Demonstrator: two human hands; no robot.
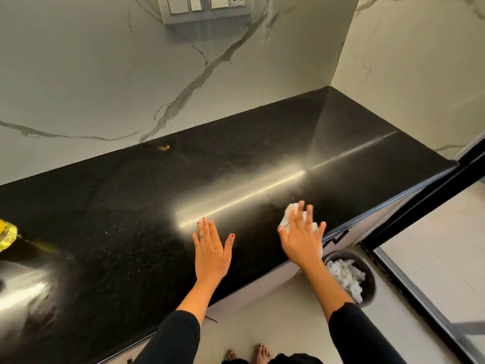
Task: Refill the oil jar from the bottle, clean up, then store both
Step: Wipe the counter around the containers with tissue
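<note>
My right hand (301, 236) presses a white paper tissue (290, 216) flat against the black countertop (126, 222) near its front edge, fingers spread and straight. Flat on the counter to its left rests my left hand (212, 248), palm down, holding nothing. At the far left edge of the view a yellow oil container (6, 237) is only partly visible. An oily smear (267, 207) lies just left of the tissue.
A dark round bin (367, 269) with crumpled white tissues stands on the floor below the counter's right end. Marble walls close the counter at back and right. A small orange speck (165, 147) lies near the back wall. Switch panel (207, 6) above.
</note>
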